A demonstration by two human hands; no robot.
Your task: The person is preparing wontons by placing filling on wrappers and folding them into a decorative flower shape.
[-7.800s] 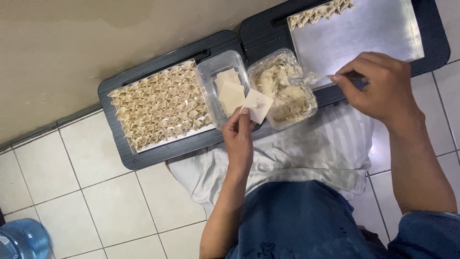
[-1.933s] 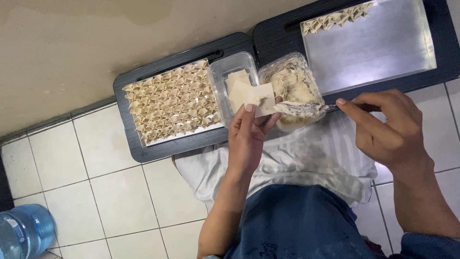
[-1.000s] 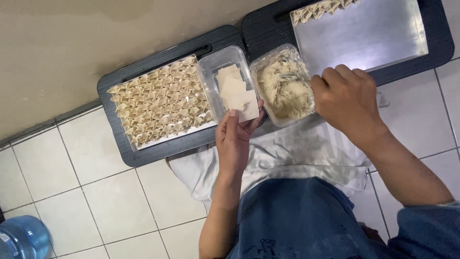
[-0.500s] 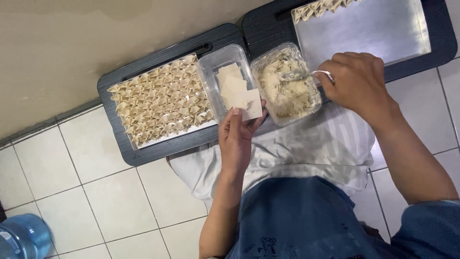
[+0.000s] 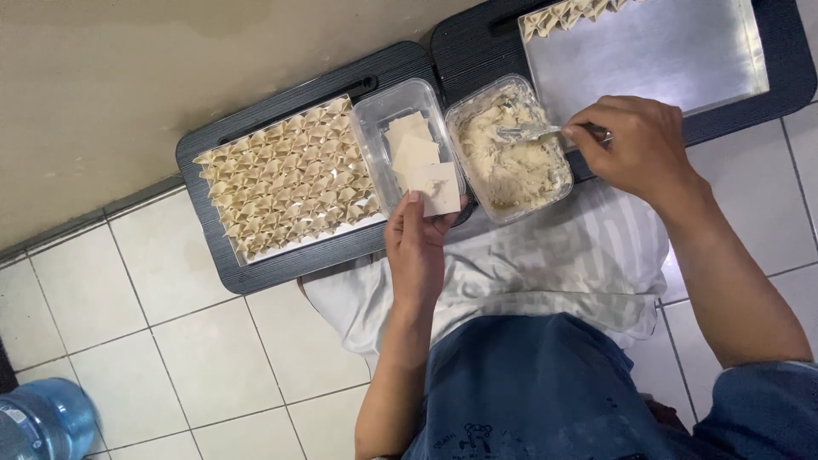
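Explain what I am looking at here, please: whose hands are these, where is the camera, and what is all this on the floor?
There is no machine here. A camera worn on a person's head looks straight down, so both arms belong to that person, who sits on a tiled floor.

The left hand holds a square dough wrapper flat on its fingers. The right hand holds a metal spoon or fork; its tip is in the filling, so I cannot tell which it is.

On the floor lie two dark trays. The left tray is covered with rows of folded dumplings. The right tray carries a metal sheet with a few dumplings at its far edge. Between them stand two clear tubs: one with a stack of wrappers, one with pale filling. A blue water bottle stands at the lower left.
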